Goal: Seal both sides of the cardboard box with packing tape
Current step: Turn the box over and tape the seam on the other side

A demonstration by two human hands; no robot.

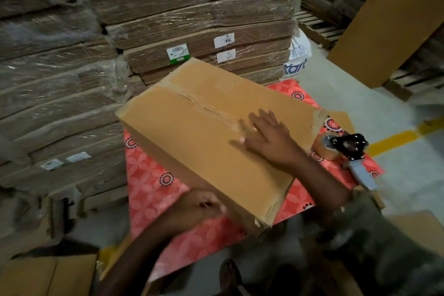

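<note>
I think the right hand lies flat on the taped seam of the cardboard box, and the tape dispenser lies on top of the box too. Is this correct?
Not quite. The head view shows the tape dispenser lying on the red patterned mat beside the cardboard box, not on top of it. The rest holds: the right hand lies flat on the taped seam.

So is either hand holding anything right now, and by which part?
Right hand lies flat on the box top, over the taped seam; it grips nothing. Left hand is at the box's near side, too blurred to tell. Tape gun lies unheld.
</note>
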